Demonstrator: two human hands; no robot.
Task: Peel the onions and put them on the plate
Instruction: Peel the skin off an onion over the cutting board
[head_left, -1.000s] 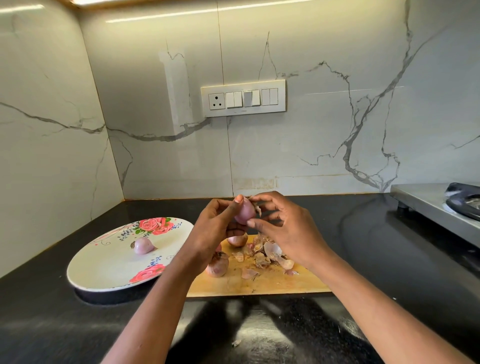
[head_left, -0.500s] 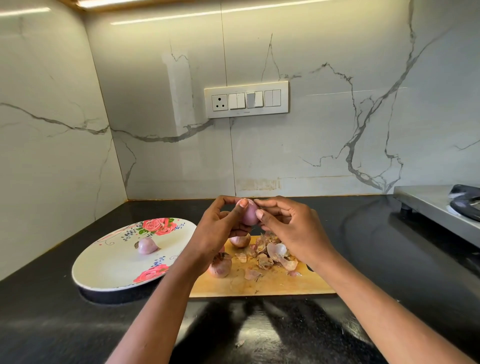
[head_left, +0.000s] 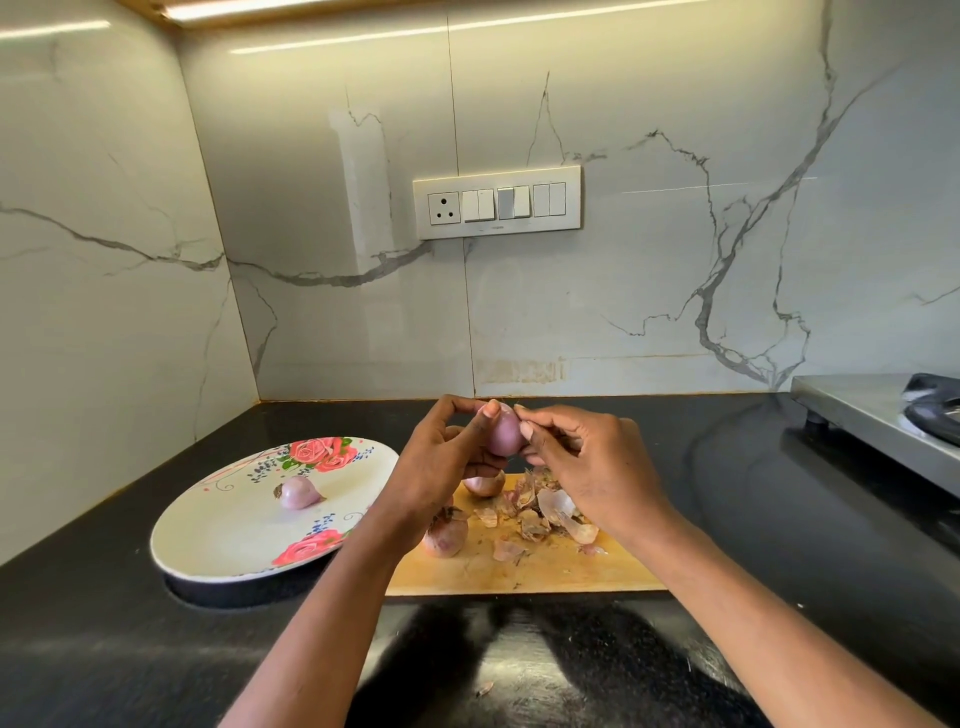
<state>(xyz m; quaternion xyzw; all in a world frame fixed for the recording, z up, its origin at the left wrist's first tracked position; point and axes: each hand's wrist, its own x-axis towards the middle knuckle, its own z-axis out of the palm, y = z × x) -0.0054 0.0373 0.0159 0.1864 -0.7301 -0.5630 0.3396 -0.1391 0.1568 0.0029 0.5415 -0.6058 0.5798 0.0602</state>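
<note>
Black surface: left hand (head_left: 441, 457) grips light, firm, slippery onion (head_left: 503, 431); right hand (head_left: 592, 467) pinches brittle skin at its tip.

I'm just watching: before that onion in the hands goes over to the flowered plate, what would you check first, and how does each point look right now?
1. Onion held firmly: ok. The left hand grips the held onion.
2. Skin fully off: cannot tell. The side in view is smooth and pink, but the right hand pinches at its top and the far side is hidden.
3. Room on the plate: ok. Only one peeled onion lies on it.
4. Way to the plate free: ok. Nothing stands between.
5. Peels kept off the plate: ok. The peel pile lies on the cutting board.
6. Onions left to peel: not ok. At least two unpeeled onions wait on the board.
</note>
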